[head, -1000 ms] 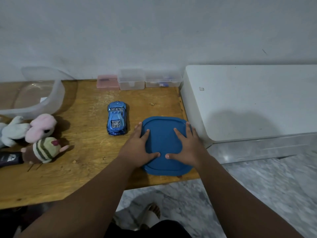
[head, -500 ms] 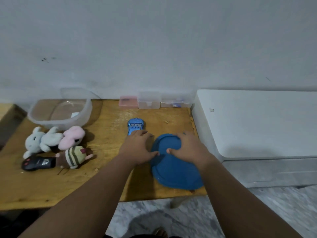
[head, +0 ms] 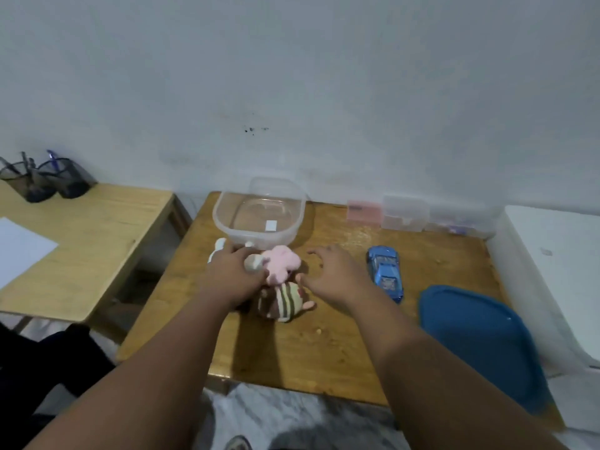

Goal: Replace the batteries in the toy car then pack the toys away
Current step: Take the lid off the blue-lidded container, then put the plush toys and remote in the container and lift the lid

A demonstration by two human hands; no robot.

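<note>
Two hands at the toys heaped near the clear plastic tub (head: 224, 222), handy for packing: left hand (head: 232, 277) curled over the white plush toy (head: 218, 250), right hand (head: 334, 274) spread empty, shiny blue toy car (head: 386, 274) just right

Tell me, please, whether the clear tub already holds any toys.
Empty: inside the tub only a small white label shows; the plush toys and car lie outside on the table.

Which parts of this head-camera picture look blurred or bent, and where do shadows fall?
Head view: the blue lid is smeared at the lower right; the toy car is soft; the table edges splay from wide-angle distortion; shadows lie by the left hand and right of the clear tub.
</note>
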